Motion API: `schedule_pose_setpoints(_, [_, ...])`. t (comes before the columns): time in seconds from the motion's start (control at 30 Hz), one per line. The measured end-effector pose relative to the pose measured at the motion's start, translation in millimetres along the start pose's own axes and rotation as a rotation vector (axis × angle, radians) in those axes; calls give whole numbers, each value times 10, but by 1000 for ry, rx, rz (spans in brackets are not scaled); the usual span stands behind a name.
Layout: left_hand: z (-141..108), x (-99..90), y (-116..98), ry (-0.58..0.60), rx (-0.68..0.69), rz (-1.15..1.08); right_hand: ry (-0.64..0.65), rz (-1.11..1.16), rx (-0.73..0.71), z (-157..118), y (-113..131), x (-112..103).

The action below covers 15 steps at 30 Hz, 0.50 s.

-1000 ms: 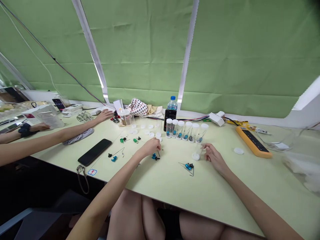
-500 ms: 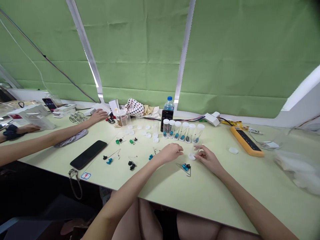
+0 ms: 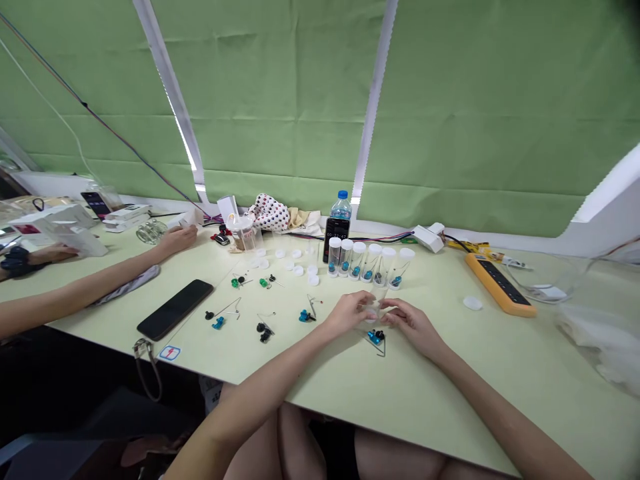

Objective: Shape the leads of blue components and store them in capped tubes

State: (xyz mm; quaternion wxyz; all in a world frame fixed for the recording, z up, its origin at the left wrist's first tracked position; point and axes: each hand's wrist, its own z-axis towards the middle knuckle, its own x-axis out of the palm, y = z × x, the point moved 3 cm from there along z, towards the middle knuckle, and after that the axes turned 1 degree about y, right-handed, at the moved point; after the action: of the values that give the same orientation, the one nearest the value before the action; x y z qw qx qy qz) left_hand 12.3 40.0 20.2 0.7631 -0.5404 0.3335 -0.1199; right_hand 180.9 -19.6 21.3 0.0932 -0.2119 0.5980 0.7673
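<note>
A clear tube with a white base stands between my hands. My left hand closes on its left side. At its right side are the fingertips of my right hand, bent and apart; whether they touch it is unclear. Just below lies a blue and black part set with bent metal wires. Behind my hands, several capped clear tubes stand in a row with small parts inside. Left of my left hand lies another blue part set, with black and green ones beyond.
White caps lie near the middle back. A black phone is at left, and another phone leans on a bottle. An orange power strip and a lone cap lie at right. Another person's arms reach in from the left.
My left hand has moved right to the tube. The tube has shifted left, with my right hand following. The other person's hand has drawn back to the left.
</note>
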Motion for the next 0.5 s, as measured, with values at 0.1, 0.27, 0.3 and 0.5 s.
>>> schedule_pose_setpoints(0.1, [-6,-8,-39,-18,2,-56,-90,-81,-1,-18,9,-45])
schedule_pose_setpoints(0.27, [-51,-121,-60,-88,-27,-23,-92,-250,-118,-50,121,-83])
schedule_pose_setpoints(0.3, [-59,-137,-56,-91,-29,-22,-47,-272,-155,-57,162,-67])
schedule_pose_setpoints(0.5, [-82,-139,-44,-71,-61,37,262,-363,-281,-105,336,119])
